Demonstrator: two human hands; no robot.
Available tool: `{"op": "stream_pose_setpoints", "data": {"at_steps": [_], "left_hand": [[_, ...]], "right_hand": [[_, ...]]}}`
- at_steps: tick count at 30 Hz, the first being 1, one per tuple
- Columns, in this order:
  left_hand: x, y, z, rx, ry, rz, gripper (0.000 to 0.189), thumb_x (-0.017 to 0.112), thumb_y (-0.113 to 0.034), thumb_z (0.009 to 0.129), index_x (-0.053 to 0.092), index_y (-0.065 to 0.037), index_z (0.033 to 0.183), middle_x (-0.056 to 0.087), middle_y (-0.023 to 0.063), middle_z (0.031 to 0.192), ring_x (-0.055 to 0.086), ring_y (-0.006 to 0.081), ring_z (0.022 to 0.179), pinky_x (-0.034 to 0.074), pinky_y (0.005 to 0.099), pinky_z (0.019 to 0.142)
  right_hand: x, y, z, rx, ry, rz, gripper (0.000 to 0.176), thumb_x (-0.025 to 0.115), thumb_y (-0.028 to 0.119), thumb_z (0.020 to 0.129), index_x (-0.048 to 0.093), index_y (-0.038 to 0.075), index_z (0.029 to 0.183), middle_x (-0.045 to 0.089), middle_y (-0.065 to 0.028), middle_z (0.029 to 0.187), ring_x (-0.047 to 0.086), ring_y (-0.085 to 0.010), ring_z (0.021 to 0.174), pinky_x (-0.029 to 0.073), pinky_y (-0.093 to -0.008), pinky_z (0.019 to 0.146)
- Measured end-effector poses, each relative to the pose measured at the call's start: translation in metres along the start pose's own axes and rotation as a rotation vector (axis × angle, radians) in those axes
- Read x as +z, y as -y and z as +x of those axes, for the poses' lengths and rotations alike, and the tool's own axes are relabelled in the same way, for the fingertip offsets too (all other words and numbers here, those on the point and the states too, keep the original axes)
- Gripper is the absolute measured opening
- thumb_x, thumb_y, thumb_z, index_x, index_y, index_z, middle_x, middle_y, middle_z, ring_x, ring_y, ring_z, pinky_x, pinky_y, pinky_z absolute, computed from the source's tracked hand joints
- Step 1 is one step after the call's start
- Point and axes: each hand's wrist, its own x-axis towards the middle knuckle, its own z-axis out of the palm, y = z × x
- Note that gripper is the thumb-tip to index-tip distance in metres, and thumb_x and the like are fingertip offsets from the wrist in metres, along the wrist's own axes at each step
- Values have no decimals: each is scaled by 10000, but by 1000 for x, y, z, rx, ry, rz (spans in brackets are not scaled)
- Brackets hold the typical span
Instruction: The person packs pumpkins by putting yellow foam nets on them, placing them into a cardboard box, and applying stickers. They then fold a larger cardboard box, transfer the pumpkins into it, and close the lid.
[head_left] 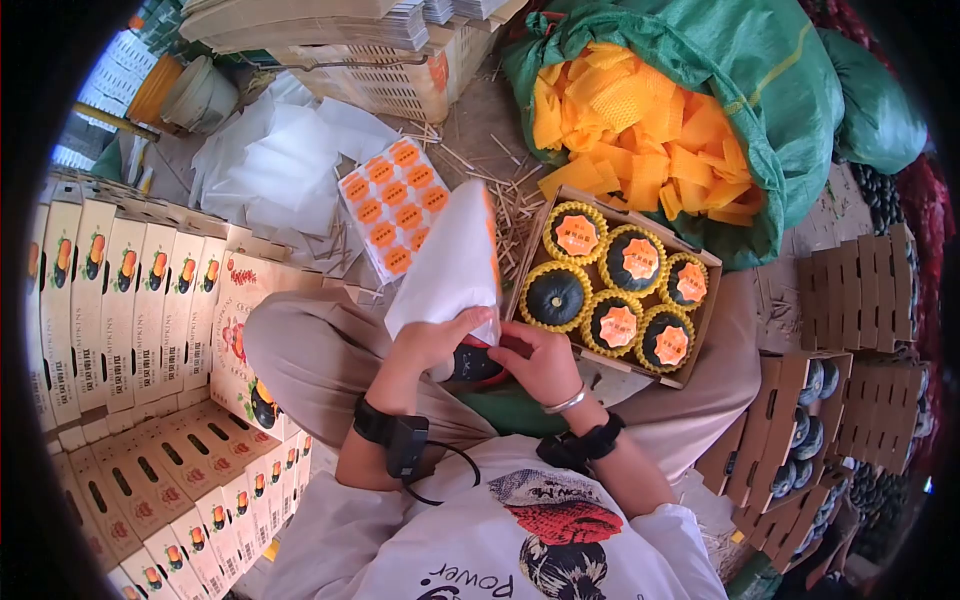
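Note:
My left hand [436, 341] is closed on a sticker sheet [445, 265], curled so its white back faces me and a strip of orange shows along its right edge. My right hand [540, 362] has its thumb and fingers together at the sheet's lower edge; whether a sticker is between them is hidden. Just right of my hands, an open cardboard box [518, 300] rests by my leg with several dark green pumpkins in yellow foam nets. Most carry an orange star-shaped sticker [640, 258]; one pumpkin [556, 298] at the near left shows bare skin.
A stack of sticker sheets [394, 205] lies ahead, beside white paper sheets [270, 150]. A green sack [790, 90] holds yellow foam nets [650, 130]. Printed cartons [125, 300] are stacked at left. Boxes of pumpkins [765, 440] stand at right, and a plastic crate [370, 85] at the back.

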Motion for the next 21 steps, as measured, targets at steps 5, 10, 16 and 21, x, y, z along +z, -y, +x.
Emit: {"op": "stream_pose_setpoints", "data": {"at_steps": [5,10,16,21], "left_hand": [[0,6,-5,-88,47,47,420,727,-280,739,592,-28,1047,628,73,951,579,198,841,465,323,745],[3,-12,-11,-289,90,-117,344,689,-340,761,636,-40,922,639,49,810,580,181,719,465,314,680],[-4,8,1,122,-65,-37,356,684,-250,750,602,-29,1017,627,123,936,591,258,851,461,346,759],[-10,27,9,126,-265,272,353,657,-153,747,563,8,1047,615,141,947,582,283,867,454,362,768]], "right_hand": [[1,-25,3,14,169,246,239,705,62,734,633,-27,944,623,-58,794,604,-116,714,480,-245,663],[-3,-29,1,194,107,434,137,685,95,762,645,-24,818,628,-20,749,568,-77,660,454,-215,602],[-28,-46,4,368,-106,446,131,656,108,769,626,-16,738,627,-40,694,589,-119,616,467,-236,561],[-54,-32,14,-341,-596,-717,50,611,56,713,600,18,744,628,-124,764,611,-250,653,492,-314,575]]}}
